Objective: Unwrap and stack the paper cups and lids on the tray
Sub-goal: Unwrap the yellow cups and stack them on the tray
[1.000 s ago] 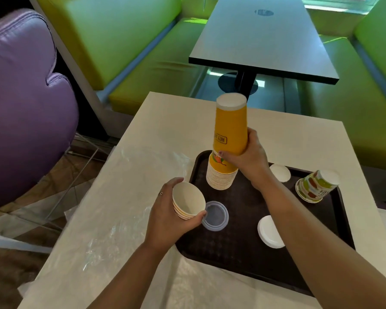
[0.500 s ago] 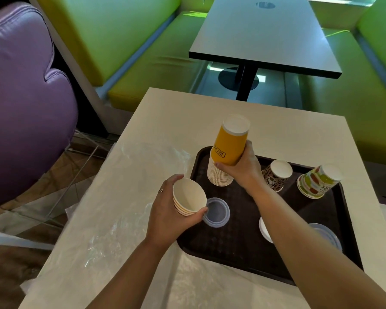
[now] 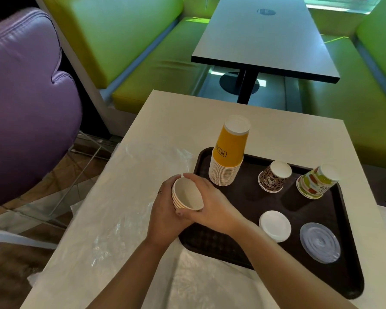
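Small stack of nested paper cups [image 3: 186,195] held at the tray's [image 3: 334,259] 9 o'clock edge, open mouth tilted up toward the camera. Left hand [image 3: 165,210] wraps the stack from 9 o'clock, fingers curled under and behind it. Right hand [image 3: 209,206] grips from 3 o'clock, fingers curled over the rim, thumb low. Tall yellow cup stack [image 3: 228,156] stands upside down at the tray's 11 o'clock corner, apart from both hands. White lid [image 3: 275,226] lies at 4 o'clock of the held cups.
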